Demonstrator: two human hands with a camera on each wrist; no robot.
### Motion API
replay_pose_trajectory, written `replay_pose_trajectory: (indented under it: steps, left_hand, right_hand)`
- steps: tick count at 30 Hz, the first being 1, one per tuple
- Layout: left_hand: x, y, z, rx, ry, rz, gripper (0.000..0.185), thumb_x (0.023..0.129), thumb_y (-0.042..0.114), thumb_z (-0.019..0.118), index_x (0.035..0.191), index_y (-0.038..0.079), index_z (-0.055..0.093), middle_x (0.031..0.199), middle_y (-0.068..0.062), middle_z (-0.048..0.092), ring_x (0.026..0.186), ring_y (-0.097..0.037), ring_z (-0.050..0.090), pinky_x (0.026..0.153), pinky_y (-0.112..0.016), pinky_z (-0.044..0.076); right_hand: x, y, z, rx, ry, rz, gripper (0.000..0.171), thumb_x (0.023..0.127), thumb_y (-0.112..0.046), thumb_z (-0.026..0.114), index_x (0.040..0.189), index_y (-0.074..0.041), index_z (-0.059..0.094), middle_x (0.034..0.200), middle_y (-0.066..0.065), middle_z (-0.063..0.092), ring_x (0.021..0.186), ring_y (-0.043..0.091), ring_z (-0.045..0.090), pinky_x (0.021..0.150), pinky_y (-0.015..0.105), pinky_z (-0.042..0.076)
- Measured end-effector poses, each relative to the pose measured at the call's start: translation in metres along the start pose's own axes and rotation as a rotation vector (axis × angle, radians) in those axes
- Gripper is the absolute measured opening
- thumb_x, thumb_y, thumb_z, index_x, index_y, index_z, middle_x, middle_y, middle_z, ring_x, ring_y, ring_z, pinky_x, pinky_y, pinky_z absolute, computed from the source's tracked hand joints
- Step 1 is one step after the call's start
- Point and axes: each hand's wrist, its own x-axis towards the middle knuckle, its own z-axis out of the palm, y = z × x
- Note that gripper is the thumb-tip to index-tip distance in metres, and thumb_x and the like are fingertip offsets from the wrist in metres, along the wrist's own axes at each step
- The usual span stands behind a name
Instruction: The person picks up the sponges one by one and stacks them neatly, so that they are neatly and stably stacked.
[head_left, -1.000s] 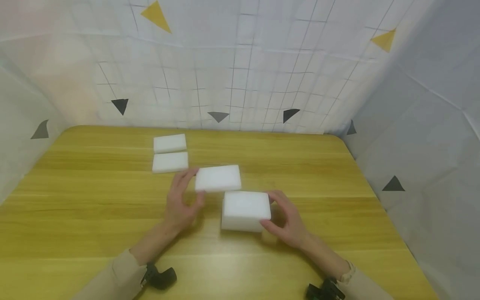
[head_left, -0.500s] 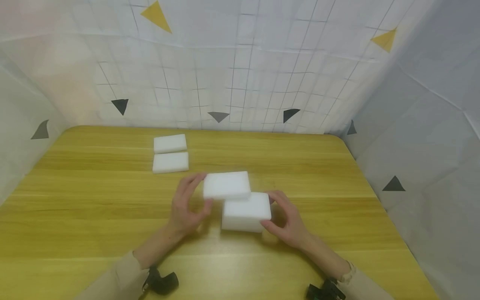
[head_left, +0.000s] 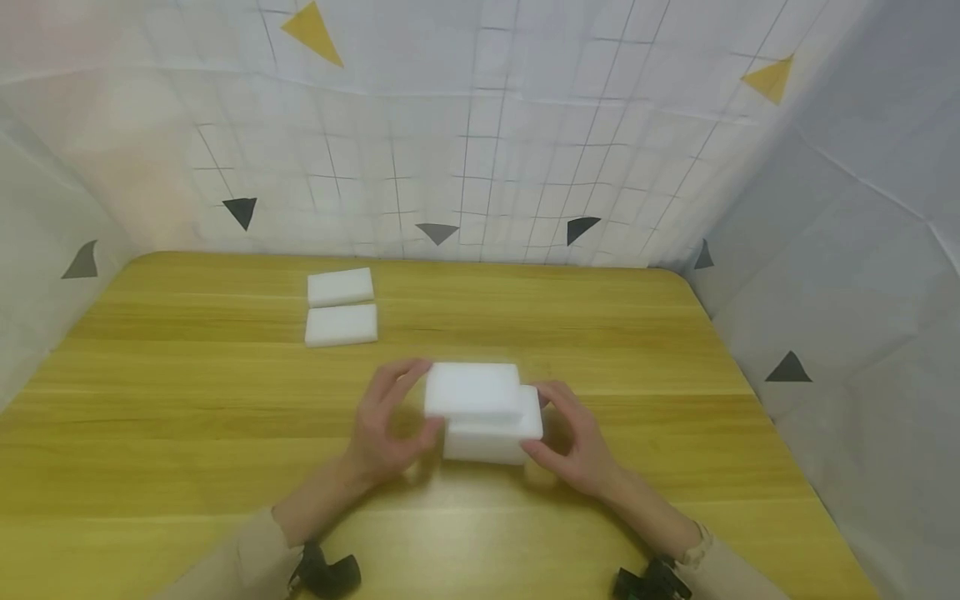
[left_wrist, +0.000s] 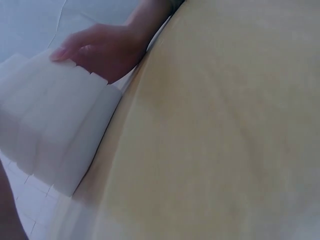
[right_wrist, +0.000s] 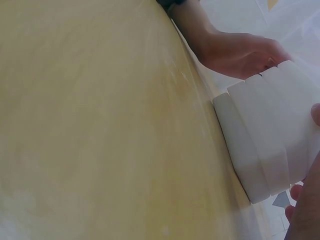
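Near the middle of the table is a stack of several white sponge blocks (head_left: 487, 447); the right wrist view shows the stacked layers (right_wrist: 265, 135) from the side. My left hand (head_left: 386, 429) pinches one more white sponge (head_left: 472, 389) by its left end, thumb in front and fingers behind. That sponge overlaps the top of the stack, set a little left and back of it. At the stack's right end, my right hand (head_left: 581, 446) holds the upper layers between thumb and fingers; it also shows across the stack in the left wrist view.
Two more white sponges, a rear one (head_left: 340, 287) and a front one (head_left: 341, 325), lie flat at the back left of the wooden table (head_left: 187, 400). A white sheet (head_left: 480, 125) with grid lines and triangles rises behind the table's far edge.
My left hand has carried its sponge to the right and toward me, from behind and left of the stack to over its top. The right hand stays in place on the stack.
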Motion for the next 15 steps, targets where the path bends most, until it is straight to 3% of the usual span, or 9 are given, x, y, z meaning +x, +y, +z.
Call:
replay_pose_trajectory:
  steps: [8, 15]
  left_hand:
    - [0.003, 0.009, 0.009, -0.048, 0.006, 0.078, 0.055, 0.092, 0.029, 0.068, 0.116, -0.019, 0.060, 0.110, -0.028, 0.062, 0.101, -0.035, 0.060, 0.103, -0.029, 0.049]
    - [0.004, 0.015, 0.012, -0.073, -0.009, 0.077, 0.056, 0.091, 0.027, 0.070, 0.116, -0.021, 0.059, 0.110, -0.029, 0.062, 0.102, -0.035, 0.060, 0.103, -0.028, 0.049]
  right_hand:
    - [0.000, -0.002, -0.001, -0.013, -0.014, 0.023, 0.063, 0.074, -0.010, 0.078, 0.132, -0.003, 0.056, 0.117, 0.010, 0.062, 0.103, 0.017, 0.054, 0.090, 0.033, 0.047]
    - [0.001, -0.002, 0.000, -0.004, -0.009, 0.007, 0.062, 0.073, -0.010, 0.078, 0.131, -0.002, 0.057, 0.119, 0.011, 0.063, 0.106, 0.018, 0.055, 0.094, 0.028, 0.045]
